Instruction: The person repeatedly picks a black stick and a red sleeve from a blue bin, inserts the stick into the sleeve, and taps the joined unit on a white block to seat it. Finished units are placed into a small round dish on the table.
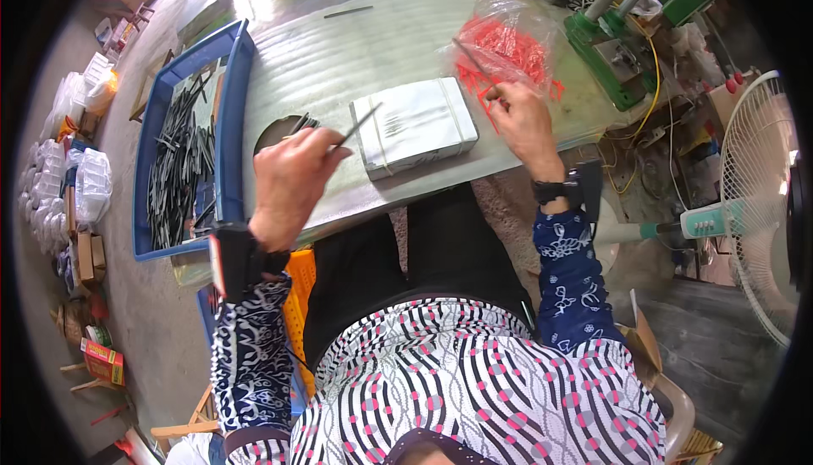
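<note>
My left hand (pixel 295 175) is closed on a thin dark strip (pixel 361 123), whose free end points up over a white block. My right hand (pixel 522 119) pinches another slim dark strip (pixel 472 56), which slants up and to the left. A red piece (pixel 488 110) shows at its fingers; whether it is held I cannot tell. The white block (pixel 423 133), with bands around it, lies on the table between my hands. Beyond my right hand, a clear plastic bag (pixel 517 20) lies open around a heap of red pieces (pixel 506 48).
A blue tray (pixel 230 139) of dark strips (pixel 176 164) stands at the left. Behind my left hand is a round dish (pixel 275 132) with several strips. One strip (pixel 348 12) lies farther back. On the right are a green press (pixel 610 50) and a fan (pixel 749 211).
</note>
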The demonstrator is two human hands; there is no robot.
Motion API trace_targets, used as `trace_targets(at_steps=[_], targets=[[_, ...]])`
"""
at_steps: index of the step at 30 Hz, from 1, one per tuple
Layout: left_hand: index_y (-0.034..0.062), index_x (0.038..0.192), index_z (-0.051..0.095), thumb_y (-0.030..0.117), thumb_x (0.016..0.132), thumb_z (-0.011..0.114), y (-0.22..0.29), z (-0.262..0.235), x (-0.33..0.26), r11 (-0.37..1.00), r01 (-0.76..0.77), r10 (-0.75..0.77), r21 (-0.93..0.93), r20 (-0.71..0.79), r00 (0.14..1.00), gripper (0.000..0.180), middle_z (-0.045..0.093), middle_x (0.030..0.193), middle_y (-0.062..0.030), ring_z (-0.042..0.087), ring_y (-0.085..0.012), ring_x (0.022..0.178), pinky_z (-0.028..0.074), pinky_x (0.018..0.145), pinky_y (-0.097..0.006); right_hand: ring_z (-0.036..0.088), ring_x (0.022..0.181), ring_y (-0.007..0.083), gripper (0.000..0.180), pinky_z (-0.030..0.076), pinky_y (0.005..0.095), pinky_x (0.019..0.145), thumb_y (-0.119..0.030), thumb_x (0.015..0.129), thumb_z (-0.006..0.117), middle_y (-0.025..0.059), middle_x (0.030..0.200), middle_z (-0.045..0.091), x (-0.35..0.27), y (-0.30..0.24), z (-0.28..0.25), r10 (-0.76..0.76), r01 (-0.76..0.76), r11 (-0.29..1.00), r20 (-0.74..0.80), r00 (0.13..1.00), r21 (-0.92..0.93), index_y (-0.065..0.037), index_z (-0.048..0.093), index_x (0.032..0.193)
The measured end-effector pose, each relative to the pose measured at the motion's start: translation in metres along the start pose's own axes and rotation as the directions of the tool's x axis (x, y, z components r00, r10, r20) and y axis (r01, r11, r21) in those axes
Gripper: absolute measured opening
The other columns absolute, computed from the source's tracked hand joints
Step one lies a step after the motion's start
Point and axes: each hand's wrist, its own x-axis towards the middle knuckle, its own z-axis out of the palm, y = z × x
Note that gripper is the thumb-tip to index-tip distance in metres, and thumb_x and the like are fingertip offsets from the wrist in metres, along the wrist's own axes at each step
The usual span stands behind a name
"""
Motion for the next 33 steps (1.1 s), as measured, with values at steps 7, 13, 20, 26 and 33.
trace_targets(at_steps=[7,13,20,26,33], targets=[[0.0094,0.090,0.063,0.018,0.084,0.068,0.026,0.026,0.025,1.000,-0.003,-0.002,0.029,0.172,0.985,0.012,0.062,0.078,-0.0097,0.064,-0.0322,0.073,0.051,0.064,-0.042,0.062,0.079,0.0392,0.014,0.049,0.0491,0.070,-0.015,0.081,0.066,0.0192,0.081,0.062,-0.001,0.001,0.020,0.013,-0.004,0.970,0.036,0.999,-0.241,-0.002,0.061,0.080],[0.0044,0.092,0.065,0.005,0.082,0.062,0.028,0.037,0.030,0.999,0.031,-0.033,0.012,0.213,0.977,0.011,0.060,0.088,-0.0149,0.062,-0.0357,0.087,0.052,0.073,-0.044,0.061,0.075,0.0418,0.014,0.048,0.0516,0.065,-0.013,0.080,0.065,0.0203,0.075,0.061,-0.002,0.014,0.029,-0.030,0.034,0.977,0.021,0.999,-0.209,-0.003,0.057,0.075],[0.0029,0.095,0.067,-0.001,0.081,0.058,0.029,0.045,0.024,0.993,0.090,-0.076,-0.081,0.159,0.984,0.017,0.060,0.090,-0.0160,0.061,-0.0377,0.088,0.052,0.077,-0.044,0.064,0.079,0.0416,0.016,0.050,0.0505,0.070,-0.014,0.079,0.064,0.0230,0.081,0.066,0.007,0.008,0.019,0.150,-0.108,0.971,0.189,0.970,-0.213,0.000,0.063,0.088],[0.0028,0.090,0.067,0.001,0.084,0.061,0.028,0.047,0.017,0.948,0.183,-0.174,-0.262,0.059,0.983,0.008,0.061,0.087,-0.0160,0.062,-0.0359,0.082,0.050,0.073,-0.043,0.066,0.077,0.0372,0.018,0.051,0.0443,0.070,-0.010,0.081,0.062,0.0217,0.080,0.066,0.004,-0.024,-0.006,0.044,-0.051,0.985,0.046,0.998,0.163,0.001,0.063,0.095],[0.0040,0.087,0.066,0.005,0.081,0.068,0.024,0.052,0.010,0.924,0.211,-0.227,-0.318,-0.011,0.974,0.006,0.061,0.083,-0.0140,0.062,-0.0334,0.076,0.050,0.068,-0.040,0.064,0.081,0.0354,0.015,0.050,0.0428,0.069,-0.004,0.079,0.065,0.0147,0.084,0.065,-0.003,-0.076,-0.007,-0.211,0.190,0.966,0.114,0.971,0.177,-0.004,0.061,0.093]])
